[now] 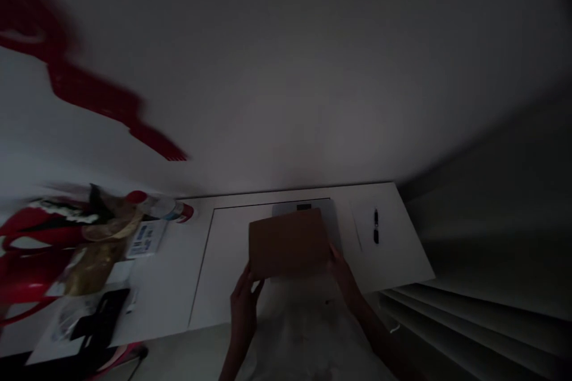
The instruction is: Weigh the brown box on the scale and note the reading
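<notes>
A plain brown cardboard box (288,244) is held up in front of me over the white desk, its broad face towards me. My left hand (244,294) grips its lower left corner, thumb in front and fingers along the side. At the lower right edge my right hand (340,265) has hold of it too; most of those fingers are hidden or too dark to make out. Behind the box, partly covered by it, lies a flat light grey item (331,220) with a small dark patch at its top.
On the right of the white desk (402,250) a dark pen (376,226) lies by a sheet of paper. To the left are a red-capped bottle (174,208), a printed card (146,238), a red bag (31,256) and a black object (105,315). Red decorations (93,92) hang on the wall.
</notes>
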`<move>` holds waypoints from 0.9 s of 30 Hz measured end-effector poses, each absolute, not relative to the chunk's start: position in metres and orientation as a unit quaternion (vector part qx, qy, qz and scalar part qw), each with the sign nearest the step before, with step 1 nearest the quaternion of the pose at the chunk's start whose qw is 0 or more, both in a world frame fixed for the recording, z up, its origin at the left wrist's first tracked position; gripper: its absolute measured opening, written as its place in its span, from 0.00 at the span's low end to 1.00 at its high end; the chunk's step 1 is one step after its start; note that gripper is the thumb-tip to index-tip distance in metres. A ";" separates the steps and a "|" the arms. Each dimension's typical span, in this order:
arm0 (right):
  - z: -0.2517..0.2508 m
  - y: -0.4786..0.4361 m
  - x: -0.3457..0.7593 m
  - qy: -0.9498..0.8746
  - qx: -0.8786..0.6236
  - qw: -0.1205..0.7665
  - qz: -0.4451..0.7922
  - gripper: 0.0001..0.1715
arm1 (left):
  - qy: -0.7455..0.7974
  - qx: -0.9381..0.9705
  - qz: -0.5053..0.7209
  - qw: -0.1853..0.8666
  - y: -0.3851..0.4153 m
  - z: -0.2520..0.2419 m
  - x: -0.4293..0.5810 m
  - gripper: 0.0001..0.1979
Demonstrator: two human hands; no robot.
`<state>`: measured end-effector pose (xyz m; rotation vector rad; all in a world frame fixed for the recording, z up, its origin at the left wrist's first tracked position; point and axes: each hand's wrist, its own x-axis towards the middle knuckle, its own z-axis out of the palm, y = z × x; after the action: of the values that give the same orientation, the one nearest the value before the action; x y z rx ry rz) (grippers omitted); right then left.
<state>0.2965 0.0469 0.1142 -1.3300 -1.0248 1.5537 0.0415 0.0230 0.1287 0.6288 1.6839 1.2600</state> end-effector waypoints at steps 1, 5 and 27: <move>0.114 0.044 0.309 -0.406 -0.548 0.418 0.600 0.47 | 0.667 0.242 0.505 0.491 0.027 0.125 0.050 0.27; 0.107 0.034 0.337 -0.403 -0.594 0.425 0.551 0.43 | 0.629 0.186 0.482 0.581 0.037 0.115 0.069 0.31; 0.041 0.022 0.428 -0.417 -0.878 0.121 0.203 0.28 | 0.855 0.418 0.221 0.215 0.002 0.036 -0.007 0.18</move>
<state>0.4280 0.0225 0.0407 -2.5631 -1.2192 0.5917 -0.0071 0.0025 0.0362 1.1582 2.3702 0.6126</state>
